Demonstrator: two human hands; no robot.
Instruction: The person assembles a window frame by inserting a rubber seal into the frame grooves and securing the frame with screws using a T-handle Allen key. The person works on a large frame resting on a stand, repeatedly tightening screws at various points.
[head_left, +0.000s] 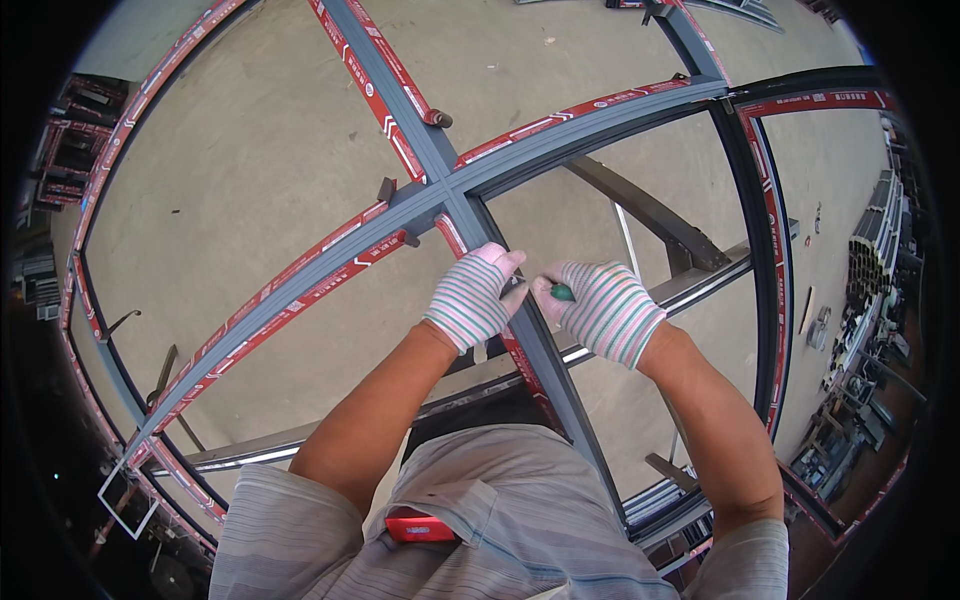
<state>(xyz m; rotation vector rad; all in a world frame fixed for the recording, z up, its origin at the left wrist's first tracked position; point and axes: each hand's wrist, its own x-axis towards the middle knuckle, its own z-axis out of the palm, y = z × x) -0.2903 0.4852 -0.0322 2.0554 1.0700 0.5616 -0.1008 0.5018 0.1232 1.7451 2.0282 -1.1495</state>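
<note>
Both hands wear striped knitted gloves and meet above a vertical bar of a large grey metal window frame (448, 178). My right hand (602, 306) is closed around a small tool with a green handle (562, 292); most of it is hidden in the fingers. My left hand (480, 294) pinches with thumb and fingertips close to the right fingertips, at the bar's edge. A thin light tip shows between its fingers, too small to name. Red printed protective film (452, 234) covers parts of the bars, with peeled, curled ends (437, 118) near the crossing.
The frame rests over supporting metal beams (652, 217) above a concrete floor (300, 150). At the right lie stacked metal profiles (874, 240) and assorted metal pieces (847, 420). More film-covered frames (79, 150) stand at the far left. A red packet (420, 527) sits in the shirt pocket.
</note>
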